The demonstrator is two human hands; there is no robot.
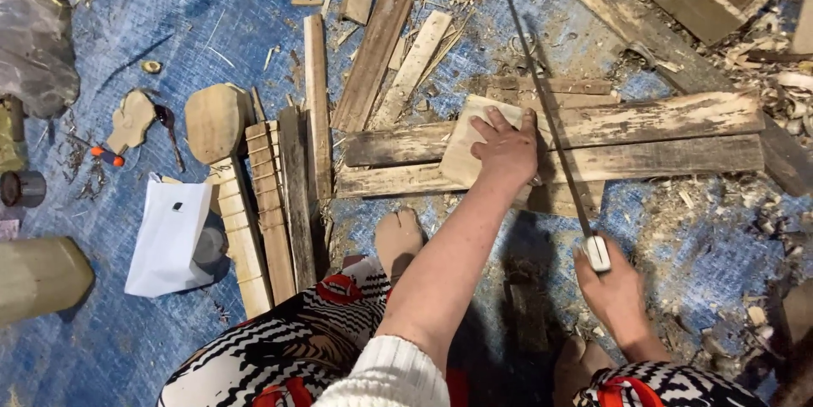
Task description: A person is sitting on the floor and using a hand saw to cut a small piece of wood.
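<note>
My left hand point(506, 149) presses flat on a small pale wooden board point(474, 146) that lies across two long weathered planks point(669, 117). My right hand point(616, 295) grips the white handle of a long thin saw point(550, 119), whose blade runs up and away just right of my left hand's fingers, along the small board's right edge. Both hands are over the blue mat point(169, 348). My bare feet and patterned clothing show at the bottom.
Several wooden strips and notched slats point(262, 204) lie left of the planks, with a rounded paddle-shaped piece point(213, 119). A white bag point(168, 238), a small tool with an orange grip point(108, 155) and a cylinder point(38, 276) sit at left. Shavings litter the right side.
</note>
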